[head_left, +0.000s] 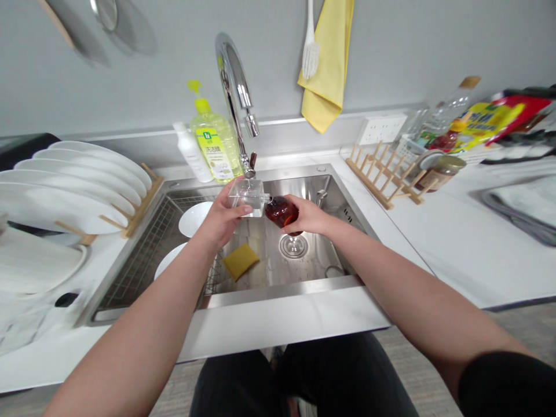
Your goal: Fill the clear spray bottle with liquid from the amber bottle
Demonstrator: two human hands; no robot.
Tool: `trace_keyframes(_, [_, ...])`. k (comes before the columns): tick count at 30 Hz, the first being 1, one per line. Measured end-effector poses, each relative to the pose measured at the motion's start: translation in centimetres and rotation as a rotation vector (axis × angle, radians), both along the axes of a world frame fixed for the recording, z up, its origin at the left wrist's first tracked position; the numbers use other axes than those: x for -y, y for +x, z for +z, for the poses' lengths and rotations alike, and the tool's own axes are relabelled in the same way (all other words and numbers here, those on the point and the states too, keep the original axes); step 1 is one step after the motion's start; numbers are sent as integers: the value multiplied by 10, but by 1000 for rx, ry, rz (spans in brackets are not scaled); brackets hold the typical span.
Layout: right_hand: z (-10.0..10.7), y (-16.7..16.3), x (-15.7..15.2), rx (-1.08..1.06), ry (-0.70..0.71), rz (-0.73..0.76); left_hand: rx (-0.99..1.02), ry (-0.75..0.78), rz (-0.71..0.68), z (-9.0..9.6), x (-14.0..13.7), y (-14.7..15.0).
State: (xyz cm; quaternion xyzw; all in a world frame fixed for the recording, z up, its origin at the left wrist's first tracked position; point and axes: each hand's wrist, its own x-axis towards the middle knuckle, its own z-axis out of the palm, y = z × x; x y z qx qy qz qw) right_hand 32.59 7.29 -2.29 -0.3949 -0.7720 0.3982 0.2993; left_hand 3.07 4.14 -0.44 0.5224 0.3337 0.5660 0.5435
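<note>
Over the steel sink (260,296), my left hand (226,215) is closed around a clear, square-sided glass bottle (248,194), tipped on its side with its neck to the right. My right hand (309,215) grips a rounded container of dark red-brown liquid (281,212). The bottle's neck meets or overlaps the edge of the dark container; whether they touch I cannot tell. Below them lie a yellow sponge (240,260) and the round drain (293,247). The chrome faucet (234,87) rises just behind my left hand.
White plates stand in a wooden rack (143,202) at left. White dishes (194,219) lie on a wire rack in the sink. Behind are a yellow-green dish soap bottle (212,145) and a white bottle (191,152). Right: an wooden dish rack (382,174), jar (443,171) and packages.
</note>
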Motion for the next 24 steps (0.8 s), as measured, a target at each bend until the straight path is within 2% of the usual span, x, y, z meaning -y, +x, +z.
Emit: trace_keyframes(24, [1,-1,1,30,27,-19,-8,52,22,4,3,4])
